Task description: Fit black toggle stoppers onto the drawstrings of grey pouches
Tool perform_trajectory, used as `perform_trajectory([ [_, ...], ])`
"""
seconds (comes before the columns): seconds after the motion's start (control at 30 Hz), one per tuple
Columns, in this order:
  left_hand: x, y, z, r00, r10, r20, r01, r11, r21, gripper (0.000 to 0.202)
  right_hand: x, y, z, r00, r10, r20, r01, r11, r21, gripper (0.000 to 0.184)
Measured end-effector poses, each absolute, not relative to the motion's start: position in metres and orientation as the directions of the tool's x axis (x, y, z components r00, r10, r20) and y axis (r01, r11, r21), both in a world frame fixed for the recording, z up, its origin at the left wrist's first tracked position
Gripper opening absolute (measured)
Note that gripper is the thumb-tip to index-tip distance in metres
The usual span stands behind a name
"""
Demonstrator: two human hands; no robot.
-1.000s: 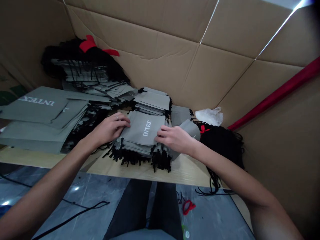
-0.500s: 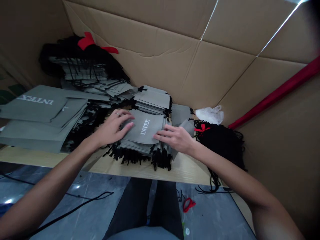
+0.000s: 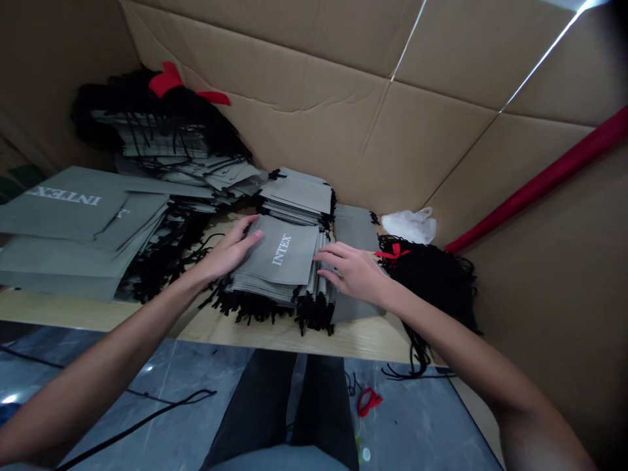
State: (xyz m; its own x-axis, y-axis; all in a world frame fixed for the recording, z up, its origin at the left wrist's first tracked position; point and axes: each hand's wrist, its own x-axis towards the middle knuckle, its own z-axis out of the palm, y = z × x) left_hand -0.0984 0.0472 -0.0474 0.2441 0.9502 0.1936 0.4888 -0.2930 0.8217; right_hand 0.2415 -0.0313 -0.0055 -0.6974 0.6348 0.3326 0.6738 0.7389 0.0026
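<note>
A stack of small grey INTEX drawstring bags (image 3: 282, 258) with black cords lies on the wooden table (image 3: 275, 333) in front of me. My left hand (image 3: 228, 252) lies flat with fingers stretched against the stack's left edge. At the right edge of the same stack rests my right hand (image 3: 350, 271), fingers extended and slightly spread. Neither hand grips anything.
Larger grey INTEX bags (image 3: 73, 222) lie at left. More stacked bags (image 3: 299, 193) and a pile with black cords and a red ribbon (image 3: 167, 82) sit behind. A black cord bundle (image 3: 434, 278) and white plastic (image 3: 409, 226) lie at right. Cardboard walls (image 3: 392, 118) surround the table.
Both hands have flattened and slid outward to the sides of the stack. The grey bag that lay under my right hand is now flat beside the stack.
</note>
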Motion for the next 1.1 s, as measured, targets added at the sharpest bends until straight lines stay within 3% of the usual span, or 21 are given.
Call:
perform_trajectory([
  [0.33,-0.092,0.039,-0.047,0.307,0.935,0.177,0.544,-0.325,0.773,0.079,0.247,-0.033,0.003,-0.812,0.571,0.119,0.583,0.803,0.124,0.063],
  [0.53,-0.087,0.037,-0.046,0.314,0.934,0.172,0.551,-0.327,0.768,0.084,0.259,-0.028,-0.005,-0.822,0.555,0.126,0.569,0.798,0.198,0.053],
  [0.77,-0.083,0.035,-0.048,0.356,0.917,0.179,0.580,-0.367,0.727,0.089,0.267,-0.025,-0.018,-0.805,0.558,0.202,0.591,0.783,0.195,0.033],
  [0.93,-0.086,0.036,-0.056,0.414,0.893,0.177,0.624,-0.420,0.658,0.092,0.262,-0.031,-0.018,-0.773,0.589,0.235,0.632,0.747,0.205,0.054],
  [1.1,-0.088,0.033,-0.056,0.453,0.874,0.174,0.659,-0.460,0.596,0.094,0.264,-0.030,-0.022,-0.782,0.586,0.211,0.623,0.734,0.270,0.055],
])
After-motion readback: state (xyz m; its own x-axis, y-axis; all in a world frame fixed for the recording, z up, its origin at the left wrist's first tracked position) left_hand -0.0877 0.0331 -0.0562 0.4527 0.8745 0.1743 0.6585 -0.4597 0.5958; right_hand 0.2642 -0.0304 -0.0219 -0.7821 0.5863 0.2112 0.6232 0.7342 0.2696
